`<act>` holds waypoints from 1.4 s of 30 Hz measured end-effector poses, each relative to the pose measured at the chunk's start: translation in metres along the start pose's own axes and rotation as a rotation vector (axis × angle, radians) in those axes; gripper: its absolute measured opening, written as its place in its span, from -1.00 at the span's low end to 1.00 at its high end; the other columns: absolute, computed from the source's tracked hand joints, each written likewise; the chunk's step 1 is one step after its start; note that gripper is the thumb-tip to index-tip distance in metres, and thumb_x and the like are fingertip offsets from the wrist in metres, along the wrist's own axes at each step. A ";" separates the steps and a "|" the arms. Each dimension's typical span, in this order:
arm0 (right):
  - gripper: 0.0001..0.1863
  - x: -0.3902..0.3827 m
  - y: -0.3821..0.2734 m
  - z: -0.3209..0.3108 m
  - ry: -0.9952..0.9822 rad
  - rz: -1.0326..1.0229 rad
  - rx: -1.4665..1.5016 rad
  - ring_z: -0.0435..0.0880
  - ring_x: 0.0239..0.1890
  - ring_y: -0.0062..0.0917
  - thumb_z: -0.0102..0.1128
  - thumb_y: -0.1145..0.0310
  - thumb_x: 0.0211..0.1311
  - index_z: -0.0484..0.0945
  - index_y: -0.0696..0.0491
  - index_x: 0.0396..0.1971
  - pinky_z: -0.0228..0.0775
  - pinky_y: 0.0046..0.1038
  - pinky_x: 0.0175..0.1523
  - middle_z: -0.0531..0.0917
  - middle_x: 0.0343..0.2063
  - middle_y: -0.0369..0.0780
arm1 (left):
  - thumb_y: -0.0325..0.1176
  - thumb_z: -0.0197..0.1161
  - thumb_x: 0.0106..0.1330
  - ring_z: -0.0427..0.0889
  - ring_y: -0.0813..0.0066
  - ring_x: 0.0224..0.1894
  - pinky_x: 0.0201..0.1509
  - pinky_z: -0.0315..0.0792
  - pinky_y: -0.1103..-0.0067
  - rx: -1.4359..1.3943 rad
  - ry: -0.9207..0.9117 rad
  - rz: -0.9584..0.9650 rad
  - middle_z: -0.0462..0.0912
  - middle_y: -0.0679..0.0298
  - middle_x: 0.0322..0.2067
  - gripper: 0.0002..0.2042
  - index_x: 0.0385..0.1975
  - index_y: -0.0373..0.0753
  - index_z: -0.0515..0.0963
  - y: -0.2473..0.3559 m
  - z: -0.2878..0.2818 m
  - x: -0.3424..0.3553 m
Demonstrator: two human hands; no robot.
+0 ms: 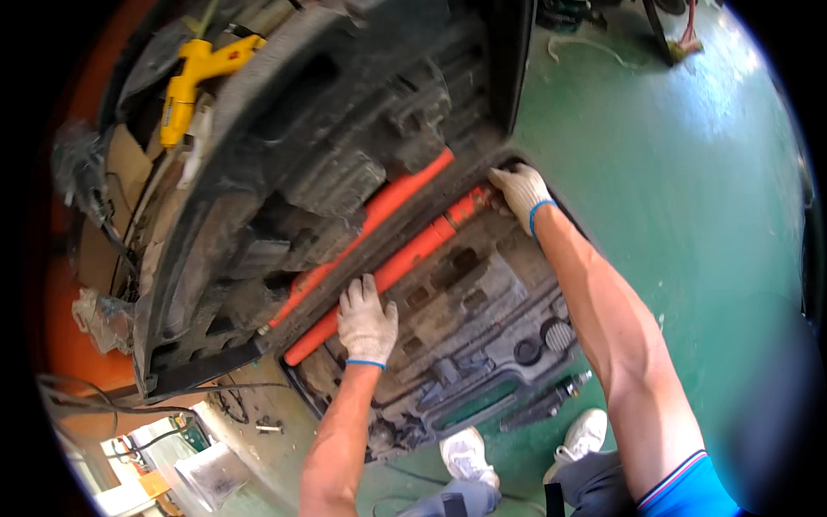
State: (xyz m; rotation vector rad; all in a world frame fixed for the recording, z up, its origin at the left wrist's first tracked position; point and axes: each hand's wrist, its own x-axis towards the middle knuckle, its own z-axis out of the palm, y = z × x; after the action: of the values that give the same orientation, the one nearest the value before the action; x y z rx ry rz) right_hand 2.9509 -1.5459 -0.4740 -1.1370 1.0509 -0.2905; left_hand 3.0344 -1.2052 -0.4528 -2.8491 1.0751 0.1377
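Observation:
An open black moulded tool case (508, 370) lies on the floor, its lid (284, 129) tilted up on the far left side. A long red-orange tube (413, 250) rests in the base beside the hinge. My left hand (367, 326), in a white knit glove, lies over the near part of this tube with its fingers stretched out. At the tube's far end, my gloved right hand (522, 191) has its fingers curled by the metal end fitting; its fingertips are partly hidden. A second red tube (396, 200) sits along the lid side, parallel to the first.
A yellow pistol-shaped tool (194, 86) lies among clutter behind the lid. A dark hand tool (547, 405) lies on the green floor (672, 189) by my shoes (465, 457). Black cables (112, 405) run at the lower left, beside an orange surface (90, 345).

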 end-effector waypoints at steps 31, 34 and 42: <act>-0.48 -0.157 -0.110 -0.182 0.080 -0.432 -0.987 0.61 -0.40 -0.44 0.40 0.33 -0.13 0.66 0.15 -0.05 0.51 -0.34 -0.18 0.61 -0.46 -0.21 | -0.26 0.48 0.20 0.62 0.09 0.20 0.20 0.56 0.17 -0.127 0.102 0.046 0.60 0.10 0.15 -0.44 0.22 -0.12 0.49 0.010 -0.038 0.002; -0.43 -0.182 -0.094 -0.200 0.052 -0.356 -0.912 0.60 -0.33 -0.47 0.42 0.34 -0.16 0.65 0.18 -0.02 0.52 -0.37 -0.06 0.65 -0.41 -0.19 | -0.19 0.45 0.26 0.60 -0.04 0.21 0.26 0.54 0.17 -0.409 0.112 0.065 0.56 -0.02 0.18 -0.37 0.35 -0.13 0.46 0.017 -0.072 -0.032; -0.52 -0.182 -0.063 -0.149 -0.104 -0.306 -0.930 0.64 -0.38 -0.33 0.45 0.29 -0.19 0.68 0.16 -0.17 0.54 -0.33 -0.09 0.68 -0.45 -0.06 | 0.20 0.40 0.24 0.66 -0.21 0.09 0.18 0.55 0.07 -0.365 -0.606 0.019 0.61 -0.16 0.01 -0.12 0.56 0.11 0.24 0.061 -0.038 -0.136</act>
State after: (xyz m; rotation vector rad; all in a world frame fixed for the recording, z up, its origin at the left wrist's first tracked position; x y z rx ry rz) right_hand 2.7558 -1.5413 -0.3282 -2.1318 0.9236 0.0451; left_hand 2.8944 -1.1659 -0.4027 -2.7587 1.0082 1.2172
